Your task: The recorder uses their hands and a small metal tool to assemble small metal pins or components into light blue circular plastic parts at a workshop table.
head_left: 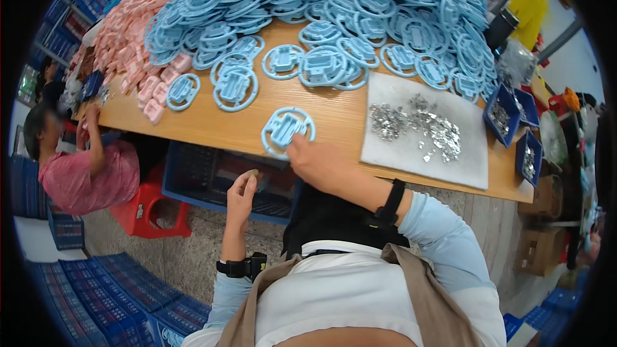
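Note:
My right hand (316, 162) is at the table's front edge, its fingertips closed on the lower right of a light blue steering-wheel-shaped plastic part (285, 127). That part lies flat, its boxy centre facing up. Lower and to the left, my left hand (240, 196) hovers over a dark blue crate (193, 177), apart from the part. Its thumb and fingers are drawn together; whatever they pinch is too small to make out. Small shiny metal pieces (443, 136) lie scattered on a white foam sheet (398, 157), right of my right hand.
A big heap of similar light blue parts (308, 58) covers the back of the wooden table (340, 128). Pink plastic pieces (151, 96) pile up at left. Small blue bins (501, 114) hold metal pieces at right. Another person sits on a red stool (151, 211) at left.

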Motion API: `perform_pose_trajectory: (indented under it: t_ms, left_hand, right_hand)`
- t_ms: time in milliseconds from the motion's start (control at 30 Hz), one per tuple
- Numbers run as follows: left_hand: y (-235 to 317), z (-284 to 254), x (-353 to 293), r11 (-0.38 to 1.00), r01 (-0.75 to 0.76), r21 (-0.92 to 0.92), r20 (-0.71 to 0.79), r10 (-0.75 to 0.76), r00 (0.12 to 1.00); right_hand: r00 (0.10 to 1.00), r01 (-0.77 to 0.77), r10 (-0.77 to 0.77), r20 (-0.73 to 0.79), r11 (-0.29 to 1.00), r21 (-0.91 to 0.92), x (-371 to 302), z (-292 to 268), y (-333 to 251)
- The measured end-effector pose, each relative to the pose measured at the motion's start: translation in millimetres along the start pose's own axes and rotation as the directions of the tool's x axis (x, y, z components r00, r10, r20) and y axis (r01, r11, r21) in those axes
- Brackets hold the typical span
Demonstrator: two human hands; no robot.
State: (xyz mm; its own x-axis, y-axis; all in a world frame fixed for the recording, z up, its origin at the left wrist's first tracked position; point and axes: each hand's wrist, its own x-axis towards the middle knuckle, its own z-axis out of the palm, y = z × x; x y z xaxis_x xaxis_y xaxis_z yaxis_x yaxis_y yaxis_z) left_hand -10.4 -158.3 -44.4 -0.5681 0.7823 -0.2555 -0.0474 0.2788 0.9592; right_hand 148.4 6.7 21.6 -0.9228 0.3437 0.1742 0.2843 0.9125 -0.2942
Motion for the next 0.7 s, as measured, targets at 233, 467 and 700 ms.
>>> perform_pose_trajectory:
  t_ms: [233, 467, 700]
  left_hand:
    - [45, 66, -13, 0.914, -0.208, -0.348, 0.032, 0.233, 0.972]
    - [72, 105, -4, 0.84, -0.106, -0.532, 0.228, 0.263, 0.937]
    - [93, 134, 7, 0.793, 0.106, -0.6, 0.197, 0.018, 0.98]
  right_hand:
    - [0.963, 0.048, 0.06, -0.261, 0.921, 0.388, -18, -19, -27]
    - [0.97, -0.031, 0.206, -0.128, 0.631, 0.775, -40, -40, -10]
    - [0.84, -0.244, 0.505, -0.196, 0.675, 0.696, -77, -84, 78]
